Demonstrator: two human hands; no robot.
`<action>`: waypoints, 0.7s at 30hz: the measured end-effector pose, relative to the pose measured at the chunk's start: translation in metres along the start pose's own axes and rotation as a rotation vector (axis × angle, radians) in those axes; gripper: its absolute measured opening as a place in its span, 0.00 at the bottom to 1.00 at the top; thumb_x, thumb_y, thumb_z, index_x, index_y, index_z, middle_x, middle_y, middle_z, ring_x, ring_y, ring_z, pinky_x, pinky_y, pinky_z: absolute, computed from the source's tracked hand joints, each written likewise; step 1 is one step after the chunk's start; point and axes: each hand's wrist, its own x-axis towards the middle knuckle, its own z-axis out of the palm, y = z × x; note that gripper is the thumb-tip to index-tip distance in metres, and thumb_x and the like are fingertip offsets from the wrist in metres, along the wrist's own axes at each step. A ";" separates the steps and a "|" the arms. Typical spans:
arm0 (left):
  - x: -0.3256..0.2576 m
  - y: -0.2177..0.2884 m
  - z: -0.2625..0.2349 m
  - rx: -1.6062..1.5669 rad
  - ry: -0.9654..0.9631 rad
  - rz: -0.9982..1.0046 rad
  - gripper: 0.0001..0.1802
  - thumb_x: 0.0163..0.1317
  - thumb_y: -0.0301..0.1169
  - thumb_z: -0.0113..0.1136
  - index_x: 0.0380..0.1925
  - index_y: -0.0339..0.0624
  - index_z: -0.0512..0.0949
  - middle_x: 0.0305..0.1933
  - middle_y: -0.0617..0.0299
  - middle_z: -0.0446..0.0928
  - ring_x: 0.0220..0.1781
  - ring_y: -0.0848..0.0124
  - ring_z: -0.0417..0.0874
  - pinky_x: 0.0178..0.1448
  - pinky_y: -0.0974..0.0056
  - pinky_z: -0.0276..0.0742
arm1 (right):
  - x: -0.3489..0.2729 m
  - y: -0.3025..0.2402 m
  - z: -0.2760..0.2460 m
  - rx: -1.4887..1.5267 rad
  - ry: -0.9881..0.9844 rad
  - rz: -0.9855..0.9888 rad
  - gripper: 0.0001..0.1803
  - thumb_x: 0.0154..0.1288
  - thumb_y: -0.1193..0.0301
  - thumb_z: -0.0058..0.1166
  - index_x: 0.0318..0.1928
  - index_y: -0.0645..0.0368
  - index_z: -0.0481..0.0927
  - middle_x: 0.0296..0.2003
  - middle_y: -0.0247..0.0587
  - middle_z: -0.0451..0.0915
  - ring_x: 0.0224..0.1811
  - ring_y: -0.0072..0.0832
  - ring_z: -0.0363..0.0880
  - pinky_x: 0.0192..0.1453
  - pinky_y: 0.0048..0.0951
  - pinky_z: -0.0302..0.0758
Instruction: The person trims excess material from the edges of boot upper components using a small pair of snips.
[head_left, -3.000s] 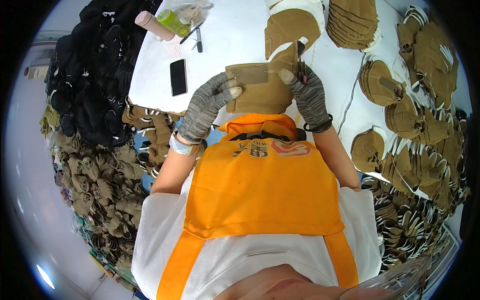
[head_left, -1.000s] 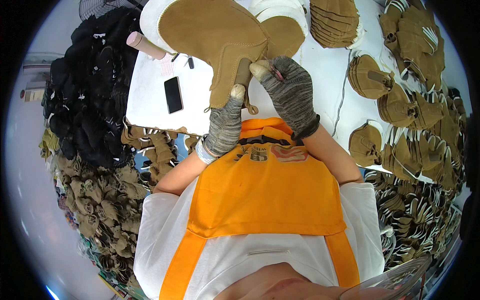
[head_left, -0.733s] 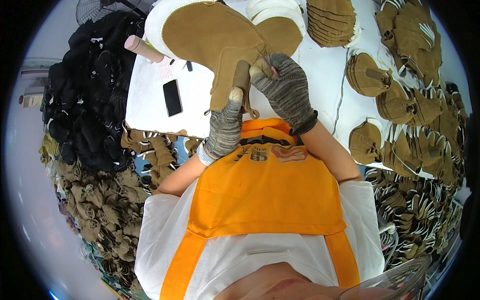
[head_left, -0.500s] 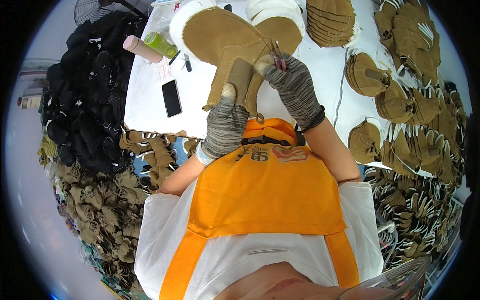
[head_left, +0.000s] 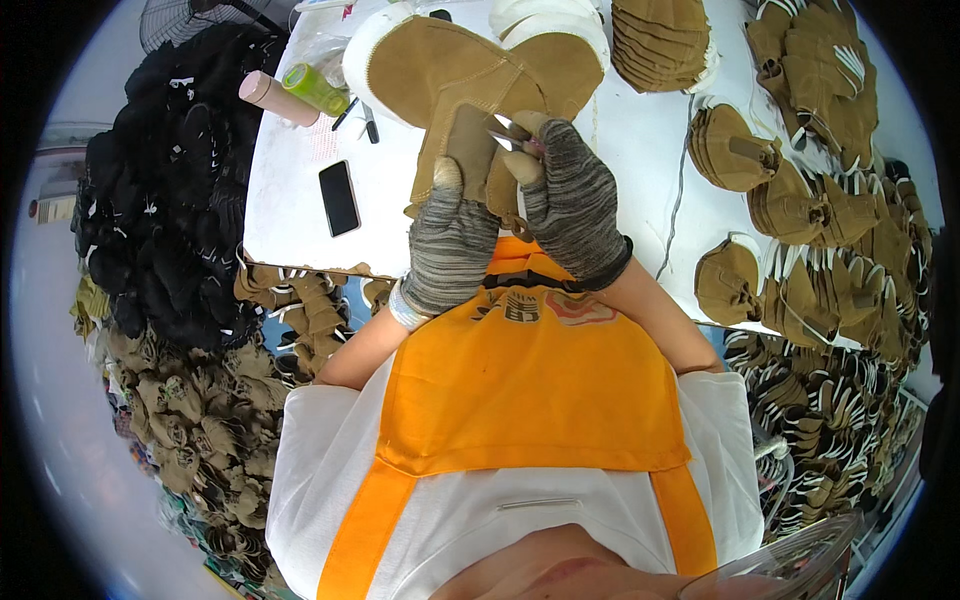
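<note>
Held up over the near edge of the white tabletop [head_left: 640, 130], the tan suede boot upper [head_left: 455, 85] is clamped in the grey-gloved left hand [head_left: 452, 240] while the right hand [head_left: 572, 205], closed on small scissors [head_left: 512, 138], looks mid-trim, which next calls for a careful snip at the edge.

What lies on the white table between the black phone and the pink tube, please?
In the head view, the stretch of white table between the black phone and the pink tube is bare except for faint reddish marks on its surface.
</note>
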 end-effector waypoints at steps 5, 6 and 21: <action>0.001 -0.003 -0.001 0.070 -0.023 -0.006 0.34 0.68 0.47 0.47 0.64 0.34 0.57 0.62 0.51 0.64 0.64 0.64 0.66 0.69 0.60 0.63 | 0.002 -0.001 0.003 -0.119 0.007 -0.063 0.13 0.62 0.67 0.55 0.43 0.62 0.76 0.32 0.44 0.78 0.31 0.39 0.79 0.34 0.33 0.77; 0.001 -0.004 0.000 0.081 -0.028 -0.001 0.34 0.68 0.48 0.47 0.64 0.33 0.57 0.62 0.52 0.64 0.64 0.64 0.66 0.69 0.60 0.63 | 0.001 0.000 0.003 -0.142 0.019 -0.097 0.12 0.62 0.67 0.55 0.43 0.62 0.76 0.32 0.45 0.78 0.31 0.39 0.79 0.34 0.33 0.77; -0.002 -0.007 0.005 0.137 -0.036 -0.022 0.38 0.67 0.52 0.47 0.66 0.36 0.52 0.64 0.51 0.62 0.65 0.61 0.66 0.68 0.58 0.64 | -0.001 0.005 -0.003 -0.229 0.028 -0.067 0.12 0.58 0.76 0.57 0.44 0.61 0.76 0.33 0.44 0.79 0.32 0.36 0.80 0.36 0.30 0.77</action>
